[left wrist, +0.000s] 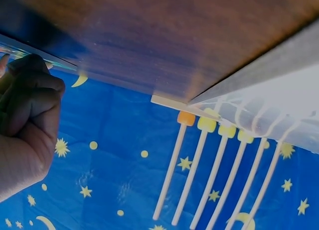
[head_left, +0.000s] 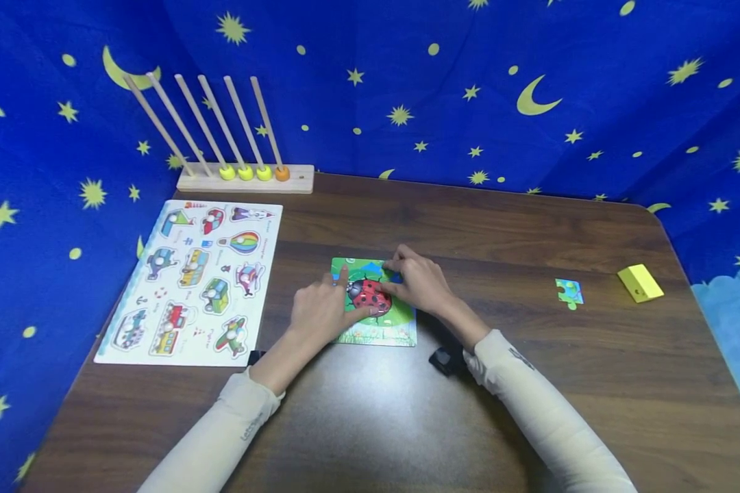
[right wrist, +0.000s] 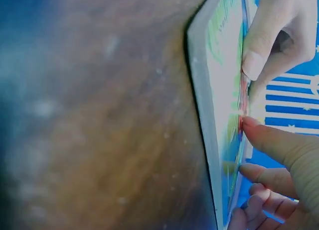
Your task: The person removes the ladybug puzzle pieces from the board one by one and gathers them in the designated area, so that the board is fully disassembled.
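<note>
A square jigsaw puzzle (head_left: 379, 333) with a red ladybug on a green ground lies on the table. My left hand (head_left: 317, 311) rests on its left side, index finger and thumb stretched over the picture, the other fingers bent in; the left wrist view shows the bent knuckles. At the upper right part of the puzzle, my right hand (head_left: 422, 281) pinches a puzzle piece between thumb and fingertips, close beside the ladybug. That piece is mostly hidden under the fingers. In the right wrist view the right thumb (right wrist: 269, 135) touches the puzzle's surface.
A loose puzzle piece (head_left: 569, 293) and a yellow block (head_left: 640, 283) lie on the right. A white vehicle peg board (head_left: 191, 281) is at the left, below a wooden bead stand (head_left: 244, 179) with upright rods. Behind the table (head_left: 499, 226) hangs a blue starry cloth (head_left: 438, 89).
</note>
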Action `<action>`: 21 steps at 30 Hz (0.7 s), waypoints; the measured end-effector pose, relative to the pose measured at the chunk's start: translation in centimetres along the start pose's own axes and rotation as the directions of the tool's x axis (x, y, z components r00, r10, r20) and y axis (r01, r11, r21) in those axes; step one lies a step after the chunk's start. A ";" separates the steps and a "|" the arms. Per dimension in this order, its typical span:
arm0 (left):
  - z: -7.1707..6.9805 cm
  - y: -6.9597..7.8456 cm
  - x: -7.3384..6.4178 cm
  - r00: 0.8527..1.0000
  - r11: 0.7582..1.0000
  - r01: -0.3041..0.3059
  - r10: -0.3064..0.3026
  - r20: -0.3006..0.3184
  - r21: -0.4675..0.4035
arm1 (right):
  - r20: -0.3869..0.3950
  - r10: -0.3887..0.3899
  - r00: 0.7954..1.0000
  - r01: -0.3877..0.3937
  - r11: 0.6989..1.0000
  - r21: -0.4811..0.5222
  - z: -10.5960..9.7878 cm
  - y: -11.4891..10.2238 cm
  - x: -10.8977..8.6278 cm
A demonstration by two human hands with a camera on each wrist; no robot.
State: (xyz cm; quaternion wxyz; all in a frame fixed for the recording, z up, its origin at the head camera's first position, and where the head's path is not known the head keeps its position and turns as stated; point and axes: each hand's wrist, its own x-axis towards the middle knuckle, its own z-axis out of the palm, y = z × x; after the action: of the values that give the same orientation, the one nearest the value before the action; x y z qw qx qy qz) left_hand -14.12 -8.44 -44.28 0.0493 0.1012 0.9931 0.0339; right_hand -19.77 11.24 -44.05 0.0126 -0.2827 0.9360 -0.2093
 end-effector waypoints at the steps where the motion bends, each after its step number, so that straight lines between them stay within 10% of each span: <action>1: 0.0 0.0 0.0 1.000 1.000 -0.001 0.001 0.000 -0.002 | -0.002 -0.003 1.000 0.003 1.000 -0.004 0.0 0.0 0.1; 21: 0.1 -0.2 -0.2 1.000 1.000 -0.011 0.011 -0.007 -0.001 | 0.078 -0.050 0.996 0.057 0.993 -0.099 -0.6 0.2 1.2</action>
State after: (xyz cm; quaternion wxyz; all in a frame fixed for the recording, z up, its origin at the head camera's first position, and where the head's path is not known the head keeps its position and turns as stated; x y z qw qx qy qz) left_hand -14.00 -8.69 -44.36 0.0459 0.1064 0.9927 0.0348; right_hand -21.01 10.96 -43.42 0.0280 -0.3156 0.9364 -0.1511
